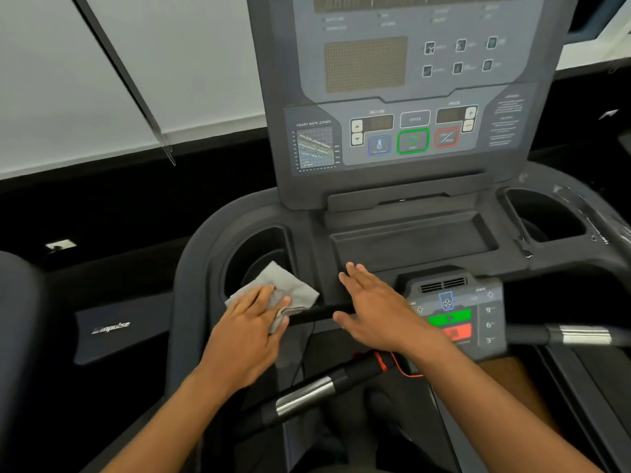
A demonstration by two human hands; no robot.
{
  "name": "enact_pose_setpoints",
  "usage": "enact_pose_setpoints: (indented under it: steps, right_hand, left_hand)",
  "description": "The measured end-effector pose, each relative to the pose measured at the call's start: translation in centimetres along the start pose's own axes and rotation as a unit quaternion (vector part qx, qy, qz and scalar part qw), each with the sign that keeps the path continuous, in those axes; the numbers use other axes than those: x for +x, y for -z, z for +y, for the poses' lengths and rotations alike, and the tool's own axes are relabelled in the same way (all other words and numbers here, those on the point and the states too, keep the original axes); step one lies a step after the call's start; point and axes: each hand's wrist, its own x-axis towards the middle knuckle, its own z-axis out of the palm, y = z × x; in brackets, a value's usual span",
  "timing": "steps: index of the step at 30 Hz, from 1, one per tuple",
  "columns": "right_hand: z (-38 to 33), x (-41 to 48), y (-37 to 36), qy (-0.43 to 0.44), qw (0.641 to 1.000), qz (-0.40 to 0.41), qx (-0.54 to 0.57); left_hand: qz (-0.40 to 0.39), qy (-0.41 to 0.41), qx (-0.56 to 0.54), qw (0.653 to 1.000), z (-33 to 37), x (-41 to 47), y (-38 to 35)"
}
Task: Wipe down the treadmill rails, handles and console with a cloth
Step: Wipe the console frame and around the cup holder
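Note:
A grey folded cloth point(285, 286) lies on the treadmill's dark console ledge beside the left cup holder point(259, 257). My left hand point(249, 326) presses flat on the cloth, fingers over it. My right hand point(368, 305) rests open and flat on the ledge just right of it, fingers spread, holding nothing. The upright console panel point(403, 97) with its buttons rises behind. A small lower control pad point(457, 315) with green and red keys sits right of my right hand. The left handle point(307, 394) with a metal sensor crosses below my arms.
A shallow tray point(409, 237) sits in the middle of the ledge and a right cup holder point(546, 216) at the far right. The right handle point(580, 336) extends to the right. A red safety cord point(396, 367) hangs under the pad. Another machine point(112, 327) stands left.

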Motion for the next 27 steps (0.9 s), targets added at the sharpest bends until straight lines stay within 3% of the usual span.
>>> enact_pose_setpoints:
  steps: [7,14,20,25,27]
  right_hand:
    - [-0.5,0.1,-0.5,-0.008,1.0,-0.003,-0.002]
    - [-0.6,-0.7,-0.3,-0.008,0.999,0.008,0.035]
    - [-0.2,-1.5,0.4,-0.005,0.998,0.034,0.055]
    - [1.9,-3.0,2.4,-0.005,0.993,0.065,0.097]
    - [2.9,-3.8,3.2,0.001,0.987,0.098,0.131]
  left_hand:
    - [0.03,0.006,-0.065,0.997,5.4,4.0,-3.5]
    - [0.004,-0.041,-0.179,0.983,4.4,1.0,-3.4]
    - [0.026,-0.037,-0.2,0.979,9.2,3.4,-3.6]
    - [-0.05,0.063,-0.316,0.945,12.0,6.2,0.2]
    - [-0.043,0.121,-0.417,0.9,12.3,7.6,2.5]
